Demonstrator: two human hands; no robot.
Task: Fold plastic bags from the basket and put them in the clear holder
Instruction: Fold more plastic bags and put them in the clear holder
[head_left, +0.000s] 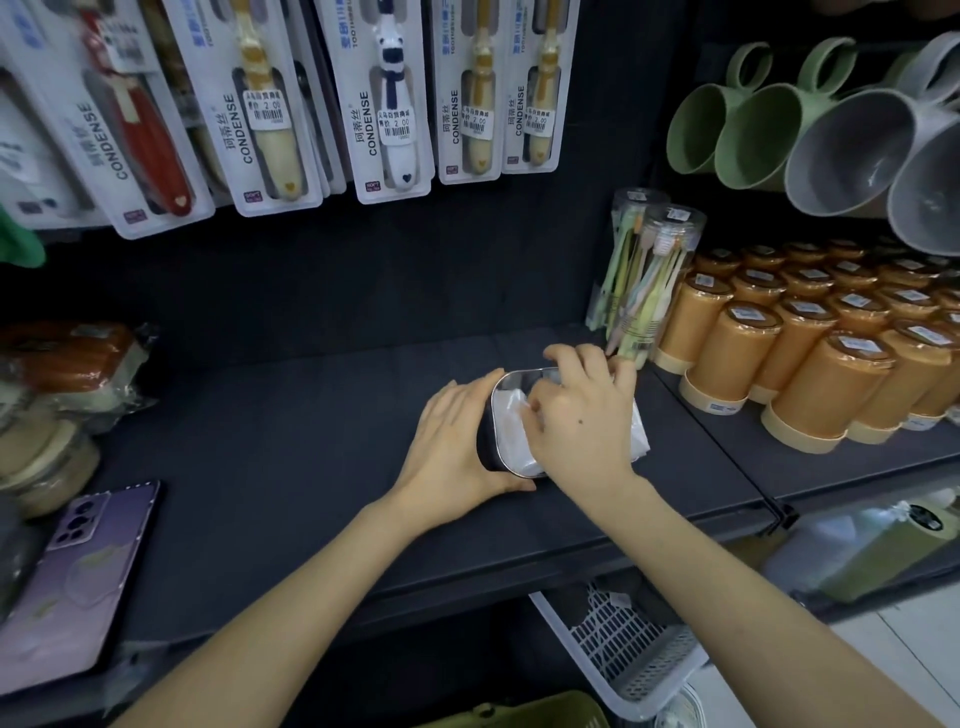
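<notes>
The clear holder (500, 387) stands on the dark shelf (291, 457), right of its middle. White folded plastic bags (511, 423) fill its left side. My left hand (454, 441) grips the holder's left wall, fingers along the far side and thumb at its near corner. My right hand (582, 415) lies over the holder's opening with curled fingers on a white plastic bag (640, 431), part of which sticks out to the right. Whether that bag is inside the holder I cannot tell. A white slotted basket (618, 644) sits below the shelf's front edge.
Toothbrush packs (395, 98) hang above. A clear toothbrush tub (649, 275) and several orange cups (821, 358) stand right of the holder. A purple phone (78, 577) lies front left, wrapped goods (62, 369) behind it. Green and grey mugs (831, 140) hang top right.
</notes>
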